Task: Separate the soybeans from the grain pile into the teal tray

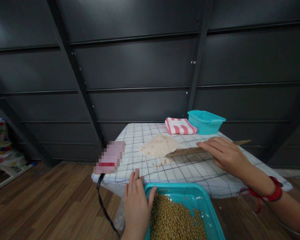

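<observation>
My left hand (137, 201) grips the left rim of a turquoise plastic tray (210, 203), its thumb over the edge and its fingers along the outside. Inside the tray lies a heap of yellowish-green beans (175, 216). My right hand (223, 155) is closed on a flat piece of cardboard (186, 151), seen nearly edge-on above the table. The cardboard's left end meets the right side of a pale, rice-like grain pile (160, 145) with some beans in it. Several loose beans (161, 163) lie just in front of the pile.
A checked cloth covers the table (135, 131). At its back right are a folded pink-and-white striped towel (180, 126) and a turquoise basket (206, 121). A pixelated pink object (111, 156) with a black cord is at the left edge. A dark panelled wall (140, 66) stands behind.
</observation>
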`<state>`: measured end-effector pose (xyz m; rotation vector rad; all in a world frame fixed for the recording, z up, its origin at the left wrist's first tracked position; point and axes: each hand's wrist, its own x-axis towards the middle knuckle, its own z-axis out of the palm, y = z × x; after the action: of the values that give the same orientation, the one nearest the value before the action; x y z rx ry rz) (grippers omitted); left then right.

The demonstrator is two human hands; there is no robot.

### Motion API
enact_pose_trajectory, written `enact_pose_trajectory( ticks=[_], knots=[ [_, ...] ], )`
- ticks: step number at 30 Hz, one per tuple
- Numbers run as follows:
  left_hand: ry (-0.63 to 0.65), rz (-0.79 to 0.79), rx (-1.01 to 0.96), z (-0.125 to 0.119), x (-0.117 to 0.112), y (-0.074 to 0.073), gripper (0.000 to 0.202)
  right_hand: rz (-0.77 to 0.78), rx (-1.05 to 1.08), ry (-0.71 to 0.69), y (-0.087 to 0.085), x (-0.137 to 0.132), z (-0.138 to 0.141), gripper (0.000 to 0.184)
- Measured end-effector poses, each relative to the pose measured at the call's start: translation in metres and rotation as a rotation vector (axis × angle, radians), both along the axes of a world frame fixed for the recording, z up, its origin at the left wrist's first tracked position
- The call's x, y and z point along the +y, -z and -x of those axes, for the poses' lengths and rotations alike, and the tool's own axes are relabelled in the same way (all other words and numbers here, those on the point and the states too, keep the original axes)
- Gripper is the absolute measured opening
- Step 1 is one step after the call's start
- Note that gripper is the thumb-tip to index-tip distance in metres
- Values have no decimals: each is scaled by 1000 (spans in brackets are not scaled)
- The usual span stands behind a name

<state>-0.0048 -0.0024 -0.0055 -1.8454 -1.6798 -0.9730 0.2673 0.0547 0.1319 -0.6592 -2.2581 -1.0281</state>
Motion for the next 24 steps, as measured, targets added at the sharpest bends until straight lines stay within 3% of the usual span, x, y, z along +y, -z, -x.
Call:
enact_pose_trajectory(
  ticks=[24],
  knots=[
    [2,-22,17,0,1,0,35,26,-17,-43,-6,-29,7,43]
  ],
)
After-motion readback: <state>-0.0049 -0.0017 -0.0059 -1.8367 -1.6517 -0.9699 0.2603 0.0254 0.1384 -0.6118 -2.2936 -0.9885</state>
